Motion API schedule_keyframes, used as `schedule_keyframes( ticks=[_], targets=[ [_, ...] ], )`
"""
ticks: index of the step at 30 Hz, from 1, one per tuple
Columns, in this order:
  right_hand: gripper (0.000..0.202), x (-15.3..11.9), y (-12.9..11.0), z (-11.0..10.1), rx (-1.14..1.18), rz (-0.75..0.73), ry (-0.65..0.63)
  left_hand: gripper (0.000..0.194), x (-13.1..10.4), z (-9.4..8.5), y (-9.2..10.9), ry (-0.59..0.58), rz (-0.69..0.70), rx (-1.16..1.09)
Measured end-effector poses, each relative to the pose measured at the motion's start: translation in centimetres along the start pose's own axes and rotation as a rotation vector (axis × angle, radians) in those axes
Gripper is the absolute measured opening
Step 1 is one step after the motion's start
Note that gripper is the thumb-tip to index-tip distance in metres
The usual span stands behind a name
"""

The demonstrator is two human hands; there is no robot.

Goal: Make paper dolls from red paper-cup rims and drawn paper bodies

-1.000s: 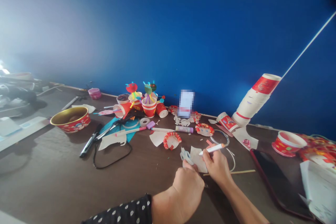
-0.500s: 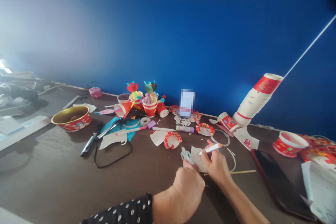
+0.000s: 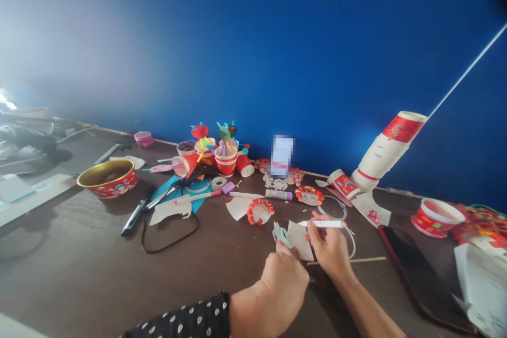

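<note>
My right hand [image 3: 328, 245] is closed around a white marker [image 3: 327, 224], held almost level with its tip pointing left. Beneath that tip lies a small off-white piece of paper [image 3: 300, 241]. My left hand [image 3: 283, 274] is closed, with its fingertips against a pale blue and white crumpled piece [image 3: 282, 235] at the paper's left edge; what it is made of I cannot make out. A thin wooden stick [image 3: 368, 260] runs out from under my right hand. Just beyond my hands are a paper ring with a red, bumpy rim [image 3: 260, 212] and a similar one with drawn eyes [image 3: 309, 195].
A gold-lined red bowl [image 3: 109, 179] and a utility knife [image 3: 137, 211] stand to the left. Paper cup figures [image 3: 225, 161] line the blue wall. On the right are a leaning stack of cups [image 3: 382, 150], a dark phone [image 3: 423, 274] and a red cup [image 3: 438, 216].
My right hand has shifted slightly right, and the marker has swung from a slant to nearly level, its tip lifted off the paper. My left hand stays put.
</note>
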State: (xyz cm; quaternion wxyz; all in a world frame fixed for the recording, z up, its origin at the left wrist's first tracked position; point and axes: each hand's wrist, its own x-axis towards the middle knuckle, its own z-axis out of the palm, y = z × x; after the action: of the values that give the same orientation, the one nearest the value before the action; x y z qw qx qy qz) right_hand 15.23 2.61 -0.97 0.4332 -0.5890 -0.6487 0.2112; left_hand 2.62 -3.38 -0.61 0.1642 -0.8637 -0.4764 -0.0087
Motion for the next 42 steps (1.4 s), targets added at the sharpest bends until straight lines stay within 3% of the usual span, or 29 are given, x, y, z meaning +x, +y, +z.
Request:
schedule_keyframes(
  ticks=[4, 16, 31, 42],
  targets=[
    [0.029, -0.03, -0.62, -0.01, -0.079, -0.021, -0.059, 0.038, -0.01, -0.23, -0.1, -0.04, 0.015, -0.005],
    [0.032, 0.16, -0.61, 0.12, -0.245, -0.103, -0.029, 0.039, 0.2, -0.53, -0.31, -0.092, 0.034, -0.038],
    [0.027, 0.31, -0.29, 0.31, -0.356, -0.206, -0.023, 0.038, -0.08, -0.63, -0.2, -0.036, 0.01, 0.012],
    [0.036, 0.03, -0.39, 0.07, -0.241, -0.059, -0.049, 0.039, -0.04, -0.27, -0.09, -0.035, 0.019, 0.005]
  ],
)
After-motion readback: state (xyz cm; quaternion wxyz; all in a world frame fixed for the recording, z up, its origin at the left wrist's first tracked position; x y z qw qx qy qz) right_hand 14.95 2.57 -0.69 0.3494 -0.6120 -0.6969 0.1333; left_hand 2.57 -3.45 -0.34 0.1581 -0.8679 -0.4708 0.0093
